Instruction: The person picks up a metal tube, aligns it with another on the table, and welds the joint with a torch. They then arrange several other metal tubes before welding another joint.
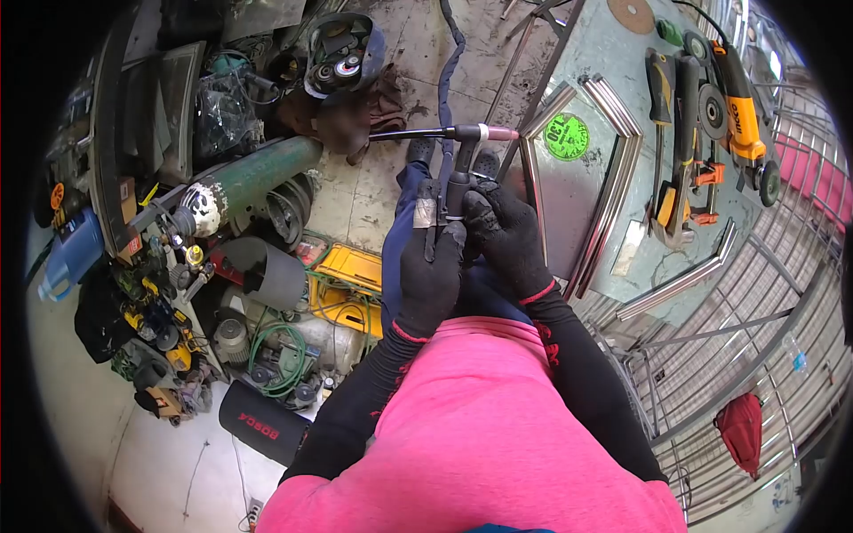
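A TIG welding torch [466,133] is held up in front of me, its long black back cap pointing left and its pink cup pointing right. My left hand [430,275], in a black glove, is wrapped around the torch handle; silvery tape shows by its fingers. Against the same handle, from the right, press the curled fingers of my gloved right hand [509,233]. A light-coloured tie shows near those fingertips, but its details are too small to make out. Right of the hands, bent polished metal tubes [608,204] lie on the worktable [653,191].
An orange angle grinder [739,111], clamps [680,160] and a round green sticker [567,137] are on the table. At left lie a green gas cylinder [258,182], a bucket of discs [378,58] and a yellow case [351,265]. Metal racks [737,346] stand at right.
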Tool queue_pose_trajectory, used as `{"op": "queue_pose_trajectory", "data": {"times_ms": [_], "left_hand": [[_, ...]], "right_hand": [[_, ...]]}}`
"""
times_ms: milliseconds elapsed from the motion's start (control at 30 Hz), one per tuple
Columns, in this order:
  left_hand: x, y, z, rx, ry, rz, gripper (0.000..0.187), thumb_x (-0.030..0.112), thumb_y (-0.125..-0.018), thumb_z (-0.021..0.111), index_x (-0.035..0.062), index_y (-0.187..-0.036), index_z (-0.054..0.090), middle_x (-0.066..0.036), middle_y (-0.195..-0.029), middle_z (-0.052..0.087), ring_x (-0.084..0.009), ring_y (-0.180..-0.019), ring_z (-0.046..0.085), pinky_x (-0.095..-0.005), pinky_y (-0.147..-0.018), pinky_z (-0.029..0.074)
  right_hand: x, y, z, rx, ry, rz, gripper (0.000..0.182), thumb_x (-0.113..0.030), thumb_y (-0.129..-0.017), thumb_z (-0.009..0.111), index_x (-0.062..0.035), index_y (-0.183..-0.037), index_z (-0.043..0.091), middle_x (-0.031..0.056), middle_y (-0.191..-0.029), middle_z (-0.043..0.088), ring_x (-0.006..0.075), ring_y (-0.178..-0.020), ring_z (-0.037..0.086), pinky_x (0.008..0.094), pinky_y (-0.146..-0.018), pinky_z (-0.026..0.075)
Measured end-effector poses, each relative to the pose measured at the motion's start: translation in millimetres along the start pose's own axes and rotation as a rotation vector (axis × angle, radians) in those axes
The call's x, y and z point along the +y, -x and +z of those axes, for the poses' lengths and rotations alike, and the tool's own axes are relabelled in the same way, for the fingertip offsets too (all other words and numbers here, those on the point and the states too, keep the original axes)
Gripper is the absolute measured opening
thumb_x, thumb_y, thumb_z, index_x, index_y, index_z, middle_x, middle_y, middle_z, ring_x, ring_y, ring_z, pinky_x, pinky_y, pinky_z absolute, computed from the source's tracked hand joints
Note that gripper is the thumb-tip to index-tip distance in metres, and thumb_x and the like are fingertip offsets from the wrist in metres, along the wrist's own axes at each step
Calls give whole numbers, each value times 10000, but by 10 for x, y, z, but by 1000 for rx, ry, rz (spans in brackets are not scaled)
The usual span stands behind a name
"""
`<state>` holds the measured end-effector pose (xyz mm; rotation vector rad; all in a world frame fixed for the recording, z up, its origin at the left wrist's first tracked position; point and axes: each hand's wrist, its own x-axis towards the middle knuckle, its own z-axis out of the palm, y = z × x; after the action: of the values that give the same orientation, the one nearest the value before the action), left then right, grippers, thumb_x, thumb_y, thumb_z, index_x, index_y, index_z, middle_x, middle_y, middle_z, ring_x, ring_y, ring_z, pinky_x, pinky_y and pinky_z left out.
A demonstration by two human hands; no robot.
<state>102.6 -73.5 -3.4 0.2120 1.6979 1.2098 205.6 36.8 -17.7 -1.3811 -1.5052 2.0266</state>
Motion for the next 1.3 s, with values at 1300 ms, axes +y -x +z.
{"op": "queue_pose_trajectory", "data": {"times_ms": [1300], "left_hand": [[-78,-1,-38,5,-67,4,279,135,-1085,646,-51,-1292,665,-52,-921,718,-107,-792,628,-313,-695,533]], "right_hand": [[83,-16,20,38,4,-161,361,-259,-1106,658,-2,-1354,708,126,-803,755,146,-670,723,345,-631,574]]}}
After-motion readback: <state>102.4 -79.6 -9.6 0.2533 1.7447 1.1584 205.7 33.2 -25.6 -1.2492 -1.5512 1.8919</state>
